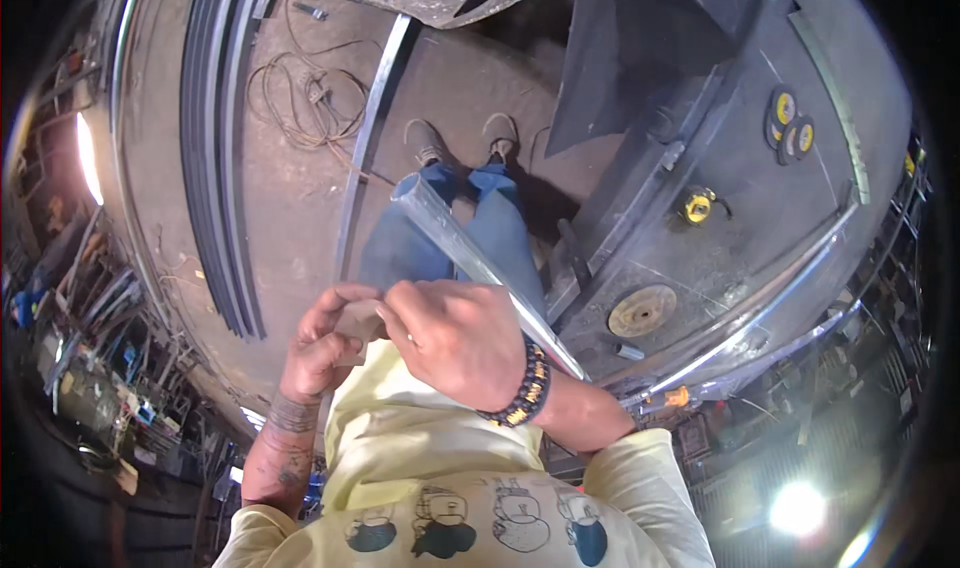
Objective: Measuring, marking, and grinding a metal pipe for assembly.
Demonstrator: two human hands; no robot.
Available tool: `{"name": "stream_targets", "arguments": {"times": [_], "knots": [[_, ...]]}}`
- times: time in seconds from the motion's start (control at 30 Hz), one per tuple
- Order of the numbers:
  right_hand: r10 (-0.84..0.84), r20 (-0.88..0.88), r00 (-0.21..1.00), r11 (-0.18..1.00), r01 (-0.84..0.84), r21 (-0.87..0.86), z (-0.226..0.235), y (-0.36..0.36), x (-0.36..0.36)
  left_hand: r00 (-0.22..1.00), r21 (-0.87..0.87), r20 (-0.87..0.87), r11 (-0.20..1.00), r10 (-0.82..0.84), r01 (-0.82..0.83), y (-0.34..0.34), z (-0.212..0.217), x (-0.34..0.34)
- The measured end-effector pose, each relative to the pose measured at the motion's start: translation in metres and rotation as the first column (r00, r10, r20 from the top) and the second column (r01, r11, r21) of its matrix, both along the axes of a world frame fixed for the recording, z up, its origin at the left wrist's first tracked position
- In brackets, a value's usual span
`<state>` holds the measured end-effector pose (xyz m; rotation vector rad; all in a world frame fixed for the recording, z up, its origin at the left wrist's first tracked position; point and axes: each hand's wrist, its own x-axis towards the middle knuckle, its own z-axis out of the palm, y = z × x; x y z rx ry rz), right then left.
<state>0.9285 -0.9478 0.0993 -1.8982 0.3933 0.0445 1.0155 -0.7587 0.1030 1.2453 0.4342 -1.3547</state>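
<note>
While the left hand [325, 343] pinches a pale piece's [357, 320] edge, the right hand's [455, 338] hold is unclear, with open floor [475, 78] ahead.

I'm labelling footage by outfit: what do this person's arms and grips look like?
The left grip and right grip are gloveless. The left forearm has dark tattoos; the right forearm, a black bracelet with yellow-orange markings. The T-shirt sleeves are short and pale yellow.

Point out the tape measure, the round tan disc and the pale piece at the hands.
Pale piece [358, 318]: head view, its exposed face.
Tape measure [697, 207]: head view, its yellow case.
Round tan disc [653, 307]: head view, its upper face.
</note>
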Motion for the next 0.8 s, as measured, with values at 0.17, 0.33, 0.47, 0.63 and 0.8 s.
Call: {"name": "stream_targets", "arguments": {"times": [0.17,0.33,0.47,0.63,0.8], "knots": [[-0.087,-0.042,0.995,0.980,0.093,0.178,-0.011,-0.035,-0.013,0.994,0.203,0.085,0.978,-0.067,0.049,0.000,-0.028,-0.017],[-0.297,-0.305,0.905,0.904,0.369,0.216,-0.076,-0.081,-0.041,0.977,0.657,0.204,0.748,-0.058,-0.093,-0.020,-0.074,-0.024],[-0.108,-0.375,0.921,0.899,0.251,0.358,-0.126,-0.086,-0.039,0.988,0.471,0.139,0.882,-0.063,-0.010,-0.058,-0.077,-0.025],[0.004,-0.313,0.950,0.796,0.187,0.575,-0.122,-0.067,-0.025,1.000,0.304,0.027,0.953,-0.015,0.006,-0.070,-0.059,-0.018],[-0.223,-0.078,0.972,0.869,0.235,0.435,-0.099,-0.062,-0.019,0.994,0.141,-0.060,0.987,0.089,-0.079,-0.077,-0.032,-0.012]]}}
